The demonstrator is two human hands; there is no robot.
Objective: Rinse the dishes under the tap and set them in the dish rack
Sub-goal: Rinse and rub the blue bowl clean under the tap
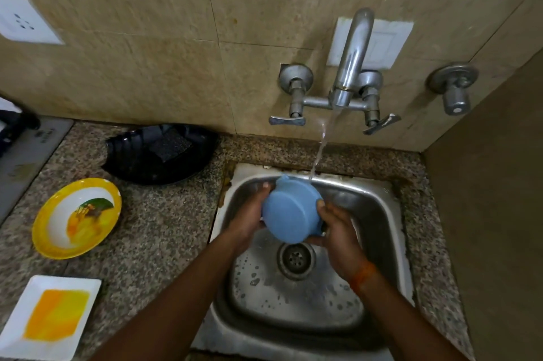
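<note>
Now both hands [293, 225] round blue bowl [289, 211], w/ tap water.

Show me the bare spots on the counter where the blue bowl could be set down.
Bare granite lies between the yellow plate and the sink rim, running toward the near edge beside the white square plate. A narrow strip runs behind the sink, below the tap. The left side is crowded: black tray, then both plates.

Blue bowl [289, 215] tilted base-up over the steel sink [379, 208], its far rim under the tap's [351, 67] stream.
</note>
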